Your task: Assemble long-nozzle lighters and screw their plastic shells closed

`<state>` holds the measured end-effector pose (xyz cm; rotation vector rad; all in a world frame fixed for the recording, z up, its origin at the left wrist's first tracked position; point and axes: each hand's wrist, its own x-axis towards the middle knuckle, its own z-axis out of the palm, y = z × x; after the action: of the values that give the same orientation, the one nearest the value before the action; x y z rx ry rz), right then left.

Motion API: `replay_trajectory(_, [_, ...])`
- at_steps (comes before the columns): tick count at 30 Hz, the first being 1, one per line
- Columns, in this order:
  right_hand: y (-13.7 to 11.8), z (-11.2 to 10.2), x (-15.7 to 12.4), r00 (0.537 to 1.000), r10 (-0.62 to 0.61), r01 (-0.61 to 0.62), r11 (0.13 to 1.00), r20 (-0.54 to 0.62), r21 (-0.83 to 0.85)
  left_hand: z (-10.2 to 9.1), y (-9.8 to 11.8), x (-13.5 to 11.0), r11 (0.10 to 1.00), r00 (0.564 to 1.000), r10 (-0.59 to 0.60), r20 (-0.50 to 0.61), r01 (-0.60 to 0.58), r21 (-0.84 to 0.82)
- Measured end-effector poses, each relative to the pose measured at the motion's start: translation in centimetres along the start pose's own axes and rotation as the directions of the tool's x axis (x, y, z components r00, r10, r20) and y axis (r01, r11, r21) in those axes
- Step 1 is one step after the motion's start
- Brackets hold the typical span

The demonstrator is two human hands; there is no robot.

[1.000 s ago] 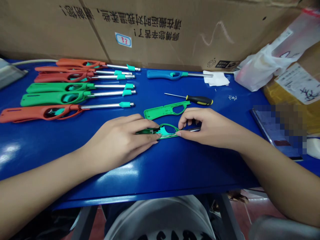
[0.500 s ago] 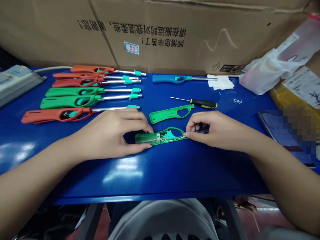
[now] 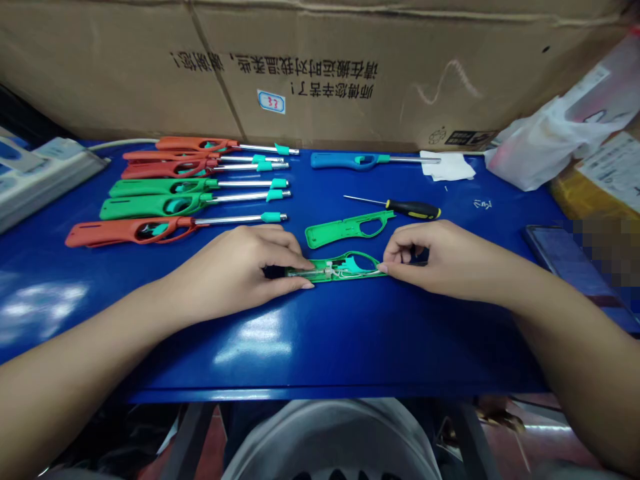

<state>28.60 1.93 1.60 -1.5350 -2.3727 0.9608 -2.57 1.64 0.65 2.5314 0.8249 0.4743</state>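
An opened green lighter body (image 3: pixel 340 268) lies on the blue table (image 3: pixel 320 340), its inner parts and teal trigger showing. My left hand (image 3: pixel 240 270) pinches its left end, fingers curled over it. My right hand (image 3: pixel 440 257) grips the right end, where the metal tube is mostly hidden under my fingers. Just behind lies the loose green cover half (image 3: pixel 347 228).
A black-and-yellow screwdriver (image 3: pixel 400 207) lies behind my right hand. Several finished orange and green lighters (image 3: pixel 175 193) are lined up at the back left, and a blue lighter (image 3: pixel 365 160) beyond. A cardboard box (image 3: pixel 300 67) walls the back; a phone (image 3: pixel 565 257) lies right.
My left hand has slid leftward off the open lighter body, uncovering its inner parts. The view has shifted a little, so everything sits further right in the picture. My right hand keeps its grip.
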Motion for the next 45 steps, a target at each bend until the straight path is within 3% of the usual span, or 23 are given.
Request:
replay_trajectory(4, [-0.2, -0.1, 0.0, 1.000, 0.016, -0.016, 1.000, 0.022, -0.012, 0.1, -0.3, 0.3, 0.984, 0.994, -0.108, -0.001, 0.107, -0.139])
replay_trajectory(7, [-0.2, -0.1, -0.1, 0.999, 0.022, -0.021, 1.000, 0.025, -0.015, 0.3, -0.4, 0.3, 0.983, 0.993, -0.117, -0.029, 0.111, -0.147])
replay_trajectory(15, [-0.1, 0.0, -0.2, 1.000, -0.002, 0.002, 1.000, 0.018, -0.006, 0.5, 0.2, 0.2, 0.982, 0.975, 0.140, -0.173, -0.114, 0.151])
replay_trajectory(19, [-0.1, 0.0, -0.1, 1.000, 0.001, -0.001, 1.000, 0.018, -0.009, 0.4, -0.1, 0.0, 0.947, 0.959, 0.257, -0.120, -0.225, 0.230])
replay_trajectory(25, [0.0, -0.1, -0.1, 1.000, 0.002, -0.001, 1.000, 0.015, -0.016, 0.2, -0.1, 0.0, 0.933, 0.953, 0.296, -0.067, -0.274, 0.234])
replay_trajectory(29, [-0.1, -0.1, -0.2, 1.000, 0.004, -0.004, 1.000, 0.013, -0.015, 0.3, 0.2, 0.1, 0.963, 0.966, 0.243, -0.085, -0.229, 0.143])
replay_trajectory(34, [-0.1, -0.1, -0.3, 1.000, 0.014, -0.013, 1.000, 0.017, -0.021, 0.8, 0.3, 0.3, 0.999, 0.991, 0.033, -0.132, -0.034, -0.007])
replay_trajectory(39, [0.0, 0.0, -0.2, 1.000, 0.019, -0.019, 0.999, 0.018, -0.029, 1.1, 0.1, 0.3, 0.983, 0.983, -0.148, -0.110, 0.134, -0.126])
replay_trajectory(42, [-0.1, 0.0, -0.1, 1.000, 0.019, -0.019, 0.999, 0.015, -0.027, 1.2, 0.2, 0.3, 0.978, 0.978, -0.182, -0.105, 0.169, -0.122])
replay_trajectory(45, [-0.2, 0.0, -0.1, 1.000, 0.020, -0.020, 1.000, 0.014, -0.023, 1.1, 0.7, 0.2, 0.989, 0.985, -0.139, -0.100, 0.133, -0.062])
